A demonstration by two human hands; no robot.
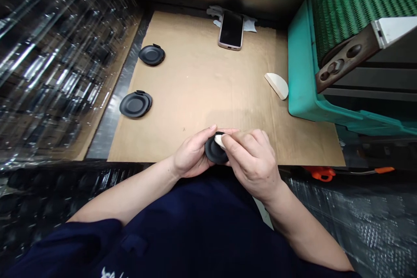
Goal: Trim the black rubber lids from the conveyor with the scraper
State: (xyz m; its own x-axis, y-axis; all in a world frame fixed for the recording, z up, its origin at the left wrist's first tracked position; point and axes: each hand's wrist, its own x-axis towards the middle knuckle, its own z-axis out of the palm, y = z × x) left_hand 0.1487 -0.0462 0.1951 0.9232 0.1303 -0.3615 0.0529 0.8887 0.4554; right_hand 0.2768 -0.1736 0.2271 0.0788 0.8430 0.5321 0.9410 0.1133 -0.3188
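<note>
My left hand [194, 152] is closed around a black round compact case [215, 151], close to the near edge of the cardboard. Pinched in my right hand [252, 158] is a small off-white sponge wedge [219, 140], which touches the upper face of the case. The fingers of the right hand hide part of both. To the left lie two more black compact cases, a far one [151, 54] and a nearer one [135, 104]. A larger half-round off-white sponge [276, 86] rests on the right side of the cardboard.
A cardboard sheet [195, 78] covers the worktop. At its back, a phone [231, 30] lies on a grey cloth [250, 24]. A teal crate [298, 61] and green conveyor belt [361, 4] stand on the right. Stacked clear plastic trays [55, 65] fill the left. An orange-handled tool [324, 173] sits below the right edge.
</note>
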